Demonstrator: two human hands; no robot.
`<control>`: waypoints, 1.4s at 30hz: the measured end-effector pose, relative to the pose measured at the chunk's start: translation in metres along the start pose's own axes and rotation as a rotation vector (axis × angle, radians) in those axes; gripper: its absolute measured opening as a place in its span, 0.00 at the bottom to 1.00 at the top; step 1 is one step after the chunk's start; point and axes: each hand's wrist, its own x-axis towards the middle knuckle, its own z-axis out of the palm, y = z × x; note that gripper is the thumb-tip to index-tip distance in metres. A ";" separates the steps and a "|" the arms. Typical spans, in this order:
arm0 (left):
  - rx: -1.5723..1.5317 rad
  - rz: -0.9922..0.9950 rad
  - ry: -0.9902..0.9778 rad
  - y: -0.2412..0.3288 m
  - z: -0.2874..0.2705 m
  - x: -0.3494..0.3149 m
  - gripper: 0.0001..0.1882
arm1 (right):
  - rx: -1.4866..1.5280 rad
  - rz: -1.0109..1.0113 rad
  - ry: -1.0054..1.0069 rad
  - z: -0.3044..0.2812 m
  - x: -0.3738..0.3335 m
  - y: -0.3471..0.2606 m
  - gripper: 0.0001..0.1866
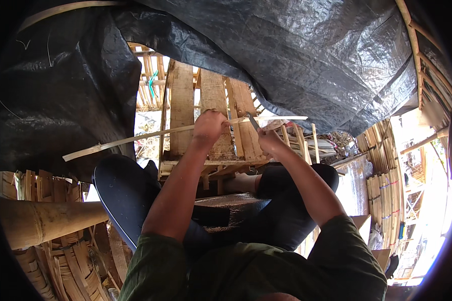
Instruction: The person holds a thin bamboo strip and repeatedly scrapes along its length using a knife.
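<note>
A long, pale bamboo strip (pixel 150 134) lies across in front of me, its left end lower and nearer than its right. My left hand (pixel 210 125) is closed around it near the middle. In my right hand (pixel 272 143) is a knife (pixel 253 122), its short blade pointing up and away from me. The blade meets the strip, or passes very close to it, just right of my left hand; exact contact cannot be made out. My fingers hide the knife's handle. Both hands are above a bench of rough wooden planks (pixel 182 108).
Black plastic sheeting (pixel 326 55) hangs beyond and to both sides of the bench. A thick bamboo pole (pixel 55 220) comes in from the left. Bundled bamboo strips (pixel 385 198) stand at the right. A green cord (pixel 152 84) hangs behind the planks.
</note>
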 end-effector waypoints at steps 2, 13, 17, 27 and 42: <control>-0.033 -0.027 -0.024 0.001 -0.002 0.000 0.09 | -0.038 0.045 -0.014 -0.008 0.006 0.003 0.25; 0.013 0.031 0.065 -0.002 0.005 0.000 0.10 | 0.147 0.070 -0.125 -0.023 -0.004 -0.017 0.25; 0.029 0.008 0.044 -0.004 0.005 -0.004 0.11 | 0.048 0.029 -0.146 -0.006 -0.014 -0.024 0.28; 0.069 0.037 0.083 0.002 0.006 -0.011 0.08 | 0.148 -0.066 -0.054 -0.024 -0.006 -0.004 0.23; 0.240 -0.142 -0.131 -0.009 -0.057 -0.024 0.09 | -0.047 -0.883 0.392 -0.046 0.030 0.069 0.23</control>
